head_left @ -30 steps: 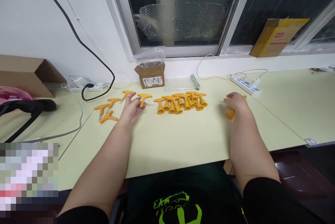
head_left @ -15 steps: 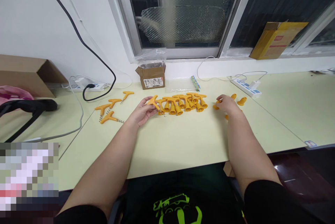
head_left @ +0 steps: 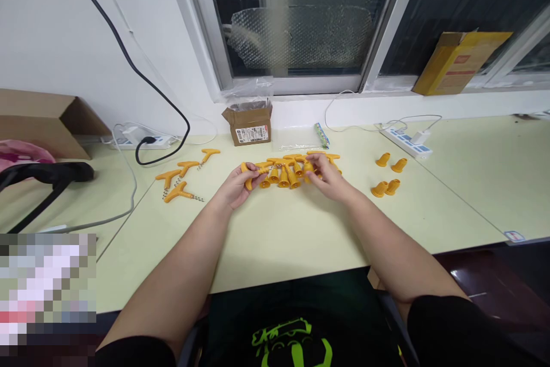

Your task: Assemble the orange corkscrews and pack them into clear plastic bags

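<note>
Your left hand [head_left: 236, 185] closes its thumb and fingers on a yellow T-handle [head_left: 248, 177], and your right hand [head_left: 330, 179] pinches what looks like a yellow sleeve [head_left: 308, 167], though its outline partly merges with the pieces behind it. The hands are apart, facing each other over the middle of the table [head_left: 283, 235], and the relation that matters lies in the gap between them: the T-handle's stem runs left to right, its metal spiral [head_left: 270, 168] pointing right toward the sleeve, while its crossbar runs roughly near to far. The sleeve lies to the right of the spiral tip, apart from it and at about the same depth; you cannot tell from here which way its mouth faces. Just beyond and between your hands lies a crowded row of T-handled cones [head_left: 283, 177], narrow ends far and wide ends near, partly covered by your right fingers. To the left, nearer your left hand, four spare T-handles [head_left: 179, 192] lie with bare spirals showing. To the right, nearer your right hand, four loose sleeves [head_left: 380, 189] sit in two pairs, one farther than the other. Farther back are a small cardboard box [head_left: 251, 126] and a clear plastic bag [head_left: 294, 139].
</note>
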`<state>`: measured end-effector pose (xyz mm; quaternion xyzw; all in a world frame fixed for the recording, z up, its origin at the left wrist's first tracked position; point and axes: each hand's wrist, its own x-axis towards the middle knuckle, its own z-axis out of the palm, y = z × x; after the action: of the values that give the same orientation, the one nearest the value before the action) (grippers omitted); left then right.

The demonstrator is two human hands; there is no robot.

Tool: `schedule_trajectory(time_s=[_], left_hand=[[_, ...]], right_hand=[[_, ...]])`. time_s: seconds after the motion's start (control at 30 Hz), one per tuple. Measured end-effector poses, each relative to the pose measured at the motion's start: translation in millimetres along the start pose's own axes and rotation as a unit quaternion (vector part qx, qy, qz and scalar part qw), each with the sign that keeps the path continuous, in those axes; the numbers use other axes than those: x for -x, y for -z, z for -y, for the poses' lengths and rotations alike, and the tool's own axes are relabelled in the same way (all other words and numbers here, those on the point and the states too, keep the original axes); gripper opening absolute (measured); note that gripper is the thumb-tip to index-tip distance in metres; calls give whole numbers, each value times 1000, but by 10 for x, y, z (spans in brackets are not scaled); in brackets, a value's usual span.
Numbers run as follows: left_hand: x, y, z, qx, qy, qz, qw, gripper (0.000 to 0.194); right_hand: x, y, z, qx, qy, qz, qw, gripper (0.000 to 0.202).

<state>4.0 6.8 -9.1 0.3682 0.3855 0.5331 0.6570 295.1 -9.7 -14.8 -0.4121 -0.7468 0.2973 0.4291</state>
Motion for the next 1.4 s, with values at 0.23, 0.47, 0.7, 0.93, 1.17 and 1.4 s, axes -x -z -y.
schedule_trajectory(time_s=[0.23,0.47,0.7,0.93,1.17,1.4], left_hand=[[65,-81,30,-23,13,52,998,27],[125,-124,33,-40,33,94,994,28],[178,-256,77,-44,59,94,993,25],[193,-314,138,-45,91,91,991,28],[293,-333,166,-216,-161,145,952,54],[375,-304,131,-376,-304,187,855,40]], right_hand=[[2,-192,14,2,46,18,999,27],[-56,-236,-53,-23,124,-17,992,25],[-12,-388,-32,-60,114,10,992,26],[-17,-385,81,-13,155,-1,988,21],[5,-487,156,-272,-139,67,950,36],[-64,-343,209,-425,-430,288,743,32]])
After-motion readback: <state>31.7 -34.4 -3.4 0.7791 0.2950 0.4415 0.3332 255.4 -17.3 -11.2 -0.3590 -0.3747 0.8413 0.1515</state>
